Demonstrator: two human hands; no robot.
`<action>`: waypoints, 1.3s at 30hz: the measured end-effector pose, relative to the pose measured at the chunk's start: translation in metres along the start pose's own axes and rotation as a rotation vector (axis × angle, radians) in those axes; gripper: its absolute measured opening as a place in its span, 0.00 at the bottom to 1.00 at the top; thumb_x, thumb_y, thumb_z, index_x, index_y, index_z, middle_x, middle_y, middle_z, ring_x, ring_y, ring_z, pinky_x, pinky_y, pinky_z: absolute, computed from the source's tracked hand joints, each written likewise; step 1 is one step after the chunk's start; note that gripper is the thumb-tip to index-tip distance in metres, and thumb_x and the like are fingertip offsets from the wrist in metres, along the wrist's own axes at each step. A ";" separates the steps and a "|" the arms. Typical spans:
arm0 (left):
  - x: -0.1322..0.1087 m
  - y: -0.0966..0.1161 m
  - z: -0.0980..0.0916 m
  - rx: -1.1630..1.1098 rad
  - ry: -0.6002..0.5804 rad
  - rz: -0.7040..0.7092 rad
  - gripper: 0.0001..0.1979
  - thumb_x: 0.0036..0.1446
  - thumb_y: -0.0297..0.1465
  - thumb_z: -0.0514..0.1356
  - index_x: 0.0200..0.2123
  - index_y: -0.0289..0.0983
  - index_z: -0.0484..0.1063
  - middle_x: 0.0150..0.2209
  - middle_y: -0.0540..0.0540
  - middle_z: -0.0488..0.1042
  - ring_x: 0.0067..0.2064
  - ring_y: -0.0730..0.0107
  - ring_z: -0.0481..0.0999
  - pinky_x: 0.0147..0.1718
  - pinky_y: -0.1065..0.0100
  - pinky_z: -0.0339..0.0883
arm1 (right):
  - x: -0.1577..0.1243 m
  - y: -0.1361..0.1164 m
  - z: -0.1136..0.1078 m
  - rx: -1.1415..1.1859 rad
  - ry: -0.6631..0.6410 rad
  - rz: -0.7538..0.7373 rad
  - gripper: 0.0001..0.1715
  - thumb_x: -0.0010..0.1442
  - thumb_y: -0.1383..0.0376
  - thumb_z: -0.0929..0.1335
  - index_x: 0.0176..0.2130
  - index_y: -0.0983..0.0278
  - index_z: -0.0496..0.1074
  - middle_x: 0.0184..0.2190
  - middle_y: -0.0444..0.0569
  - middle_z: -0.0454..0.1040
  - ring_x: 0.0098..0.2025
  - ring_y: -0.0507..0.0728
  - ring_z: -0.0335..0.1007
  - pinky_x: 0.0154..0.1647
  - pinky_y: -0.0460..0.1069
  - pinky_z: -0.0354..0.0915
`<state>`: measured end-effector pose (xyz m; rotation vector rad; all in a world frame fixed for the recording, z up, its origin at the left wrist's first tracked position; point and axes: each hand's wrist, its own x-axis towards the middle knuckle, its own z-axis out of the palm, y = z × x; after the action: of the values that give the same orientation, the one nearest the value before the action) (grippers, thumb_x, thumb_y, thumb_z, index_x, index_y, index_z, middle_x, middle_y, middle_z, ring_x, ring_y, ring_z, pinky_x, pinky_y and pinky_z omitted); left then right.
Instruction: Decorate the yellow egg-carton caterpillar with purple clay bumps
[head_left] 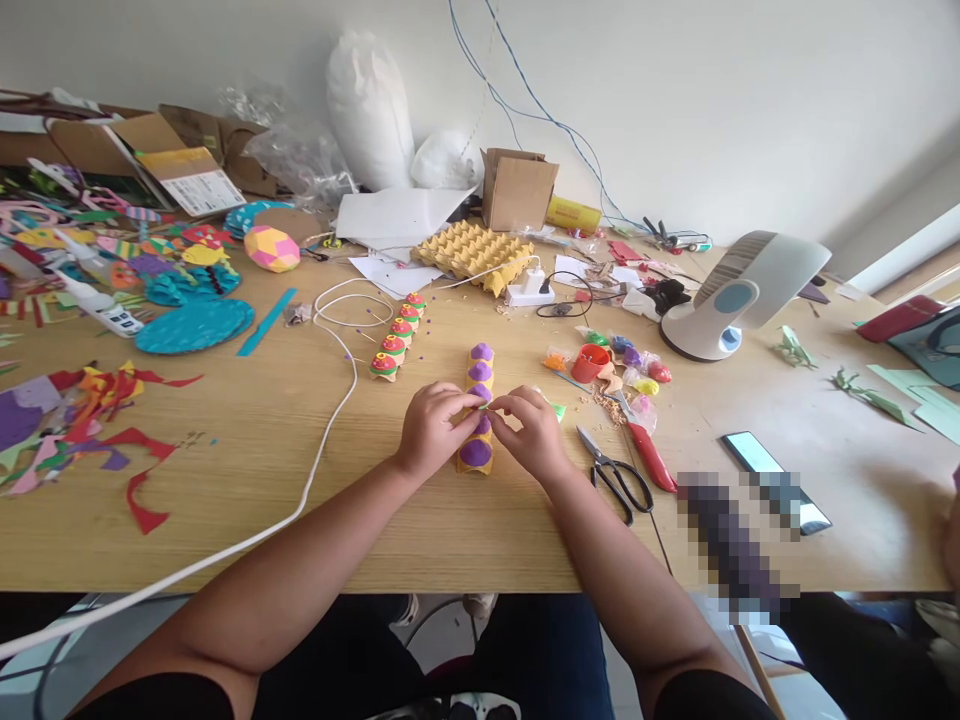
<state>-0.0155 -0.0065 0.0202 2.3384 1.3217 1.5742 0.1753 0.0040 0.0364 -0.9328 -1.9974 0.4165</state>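
In front of me lies a yellow egg-carton strip [484,376], its row of bumps topped with purple clay domes [475,455]. Over the middle of that strip, my left hand [441,428] pinches with thumb and forefinger. Opposite it, my right hand [531,432] pinches too, fingertips almost meeting the left ones. A tiny green piece [484,406], apparently clay, shows between the fingertips. My hands partly cover the strip's middle domes. Further back stands a second carton strip [395,340] decorated in red and green with small yellow rings.
Right of the strip are bagged coloured clay [643,384], a red cup [591,362], black scissors [616,475] and a red-handled knife [651,456]. A white cable [335,420] crosses on the left. Behind sit a yellow egg tray [472,252] and a fan [739,295]. A phone [776,482] lies right.
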 end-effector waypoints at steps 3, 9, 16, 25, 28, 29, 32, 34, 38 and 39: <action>0.000 0.001 -0.001 0.018 -0.013 -0.001 0.04 0.60 0.31 0.66 0.39 0.41 0.81 0.34 0.46 0.82 0.38 0.63 0.79 0.40 0.60 0.71 | -0.001 0.001 0.000 -0.060 0.001 -0.043 0.06 0.66 0.63 0.69 0.39 0.58 0.78 0.34 0.49 0.76 0.37 0.57 0.72 0.40 0.52 0.66; 0.002 0.003 -0.002 0.084 -0.055 0.012 0.04 0.61 0.32 0.66 0.38 0.40 0.82 0.33 0.46 0.82 0.37 0.63 0.79 0.40 0.60 0.69 | -0.001 0.004 -0.001 -0.197 0.004 -0.141 0.07 0.68 0.63 0.68 0.40 0.60 0.77 0.34 0.49 0.77 0.36 0.56 0.73 0.39 0.50 0.67; 0.002 0.003 -0.003 0.158 -0.063 0.099 0.06 0.62 0.33 0.65 0.39 0.40 0.82 0.33 0.46 0.83 0.38 0.61 0.79 0.40 0.59 0.67 | 0.001 0.001 -0.003 -0.386 -0.056 -0.182 0.07 0.68 0.64 0.68 0.42 0.61 0.77 0.33 0.50 0.78 0.36 0.57 0.73 0.39 0.51 0.65; 0.002 0.004 -0.002 0.122 -0.034 0.066 0.04 0.61 0.32 0.66 0.38 0.40 0.82 0.32 0.47 0.82 0.36 0.63 0.78 0.39 0.60 0.68 | 0.001 0.000 0.000 -0.315 0.035 -0.110 0.06 0.64 0.69 0.67 0.37 0.62 0.76 0.31 0.48 0.76 0.33 0.56 0.71 0.37 0.50 0.64; 0.002 0.003 -0.002 0.100 -0.024 0.035 0.04 0.61 0.30 0.66 0.38 0.40 0.81 0.32 0.47 0.82 0.37 0.63 0.78 0.39 0.61 0.68 | 0.001 0.002 -0.002 -0.204 0.111 -0.026 0.06 0.63 0.69 0.67 0.37 0.61 0.75 0.29 0.46 0.74 0.33 0.55 0.71 0.37 0.49 0.65; 0.003 0.003 -0.002 0.094 -0.022 0.029 0.03 0.61 0.30 0.66 0.38 0.40 0.81 0.32 0.47 0.82 0.37 0.63 0.78 0.40 0.60 0.68 | 0.001 0.003 -0.002 -0.163 0.119 0.004 0.06 0.63 0.69 0.67 0.37 0.61 0.76 0.29 0.46 0.74 0.32 0.55 0.71 0.36 0.49 0.65; 0.003 0.003 -0.002 0.087 -0.020 0.027 0.03 0.61 0.30 0.66 0.38 0.40 0.81 0.32 0.47 0.82 0.37 0.63 0.78 0.40 0.60 0.68 | 0.001 0.004 -0.003 -0.076 0.088 0.043 0.06 0.63 0.68 0.68 0.40 0.60 0.77 0.29 0.45 0.74 0.32 0.55 0.71 0.36 0.49 0.66; 0.002 0.002 -0.001 0.087 -0.019 0.033 0.04 0.61 0.31 0.65 0.38 0.40 0.81 0.32 0.46 0.82 0.37 0.63 0.78 0.39 0.61 0.69 | 0.000 0.003 -0.003 -0.075 0.059 0.019 0.06 0.64 0.66 0.69 0.41 0.60 0.78 0.30 0.45 0.74 0.33 0.55 0.72 0.37 0.49 0.66; 0.002 0.001 0.000 0.105 -0.023 0.026 0.05 0.61 0.32 0.66 0.38 0.40 0.82 0.33 0.46 0.82 0.37 0.63 0.78 0.39 0.60 0.69 | 0.000 0.003 -0.003 -0.167 0.013 -0.070 0.06 0.66 0.64 0.69 0.41 0.60 0.78 0.32 0.48 0.77 0.35 0.56 0.73 0.38 0.50 0.67; 0.002 0.001 0.000 0.111 -0.025 0.024 0.05 0.61 0.32 0.66 0.39 0.40 0.82 0.32 0.46 0.82 0.37 0.63 0.78 0.39 0.60 0.69 | 0.000 0.003 -0.003 -0.205 -0.003 -0.094 0.07 0.67 0.63 0.68 0.41 0.60 0.78 0.33 0.49 0.77 0.35 0.56 0.73 0.38 0.50 0.67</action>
<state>-0.0148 -0.0065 0.0221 2.4381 1.4156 1.5098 0.1793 0.0057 0.0362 -0.9588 -2.1057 0.1626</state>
